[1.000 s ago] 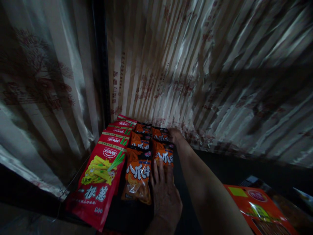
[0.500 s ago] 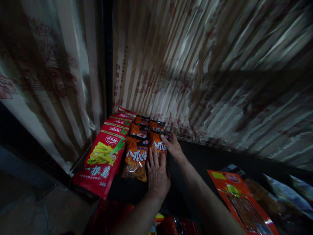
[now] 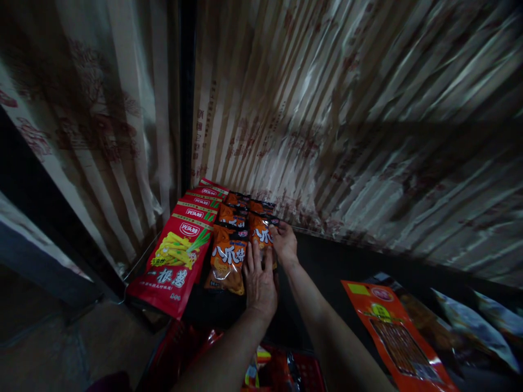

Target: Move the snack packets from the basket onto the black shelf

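My left hand (image 3: 261, 286) lies flat, fingers stretched, over the lower part of an orange and black snack bag (image 3: 262, 233). At that bag's upper right corner, my right hand (image 3: 285, 243) has its fingers bent in a pinch on the edge. To the left lies another orange snack bag (image 3: 227, 256), with more of the same kind overlapping behind it. Red snack bags (image 3: 180, 267) showing yellow sticks and green onion overlap in a row along the shelf's left end.
Pleated printed curtains (image 3: 261, 109) hang behind and at the left. The black shelf (image 3: 322, 261) carries an orange-red packet (image 3: 398, 332) and blue-white bags (image 3: 476, 326) at the right. Below its front edge stands a red basket (image 3: 163, 348) with packets inside. A dark post (image 3: 187, 98) rises at the corner.
My right hand's fingers have curled in at the bag's top corner. My left hand has slid slightly down and left. The view has shifted a little.
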Action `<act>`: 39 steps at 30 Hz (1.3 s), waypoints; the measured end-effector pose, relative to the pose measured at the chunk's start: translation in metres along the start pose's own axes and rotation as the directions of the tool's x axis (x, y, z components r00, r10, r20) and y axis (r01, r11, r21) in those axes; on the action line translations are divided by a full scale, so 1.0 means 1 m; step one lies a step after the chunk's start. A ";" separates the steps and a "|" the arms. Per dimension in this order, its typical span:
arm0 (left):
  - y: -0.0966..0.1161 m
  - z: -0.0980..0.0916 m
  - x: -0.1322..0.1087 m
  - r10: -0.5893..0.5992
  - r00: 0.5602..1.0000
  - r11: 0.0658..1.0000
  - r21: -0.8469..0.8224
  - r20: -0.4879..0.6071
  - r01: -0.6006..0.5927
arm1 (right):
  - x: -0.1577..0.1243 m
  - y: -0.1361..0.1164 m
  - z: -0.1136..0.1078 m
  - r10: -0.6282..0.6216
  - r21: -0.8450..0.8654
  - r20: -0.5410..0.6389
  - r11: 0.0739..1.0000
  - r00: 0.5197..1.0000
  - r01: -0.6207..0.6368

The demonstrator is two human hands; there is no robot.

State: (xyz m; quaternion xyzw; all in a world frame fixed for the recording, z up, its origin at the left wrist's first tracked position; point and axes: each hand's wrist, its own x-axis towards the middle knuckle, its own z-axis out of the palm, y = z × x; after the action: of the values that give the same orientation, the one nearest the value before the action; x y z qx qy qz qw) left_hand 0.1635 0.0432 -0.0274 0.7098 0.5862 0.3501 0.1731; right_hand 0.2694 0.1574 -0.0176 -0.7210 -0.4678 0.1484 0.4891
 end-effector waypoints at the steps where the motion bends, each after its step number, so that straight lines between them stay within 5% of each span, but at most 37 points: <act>1: 0.000 0.001 0.000 -0.002 1.000 1.000 0.003 -0.006 0.002 | -0.002 0.001 0.001 0.050 0.005 -0.003 0.999 0.999 -0.050; 12: -0.004 0.008 0.001 0.041 0.997 0.998 -0.039 -0.061 -0.044 | -0.032 0.018 -0.007 0.144 0.108 0.079 0.982 0.986 -0.153; 27: -0.005 0.006 0.002 0.033 0.997 0.995 -0.093 -0.075 -0.040 | -0.035 0.017 -0.010 0.090 0.090 0.133 0.991 0.987 -0.102; 39: -0.006 0.009 0.005 0.009 1.000 1.000 0.002 -0.003 -0.009 | 0.029 -0.027 0.011 0.053 0.172 0.182 0.981 0.982 -0.085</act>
State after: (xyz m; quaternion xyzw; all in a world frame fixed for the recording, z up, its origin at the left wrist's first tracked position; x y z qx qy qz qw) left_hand 0.1658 0.0506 -0.0361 0.7120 0.5838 0.3513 0.1699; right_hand 0.2633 0.1898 0.0074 -0.6741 -0.4687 0.2700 0.5030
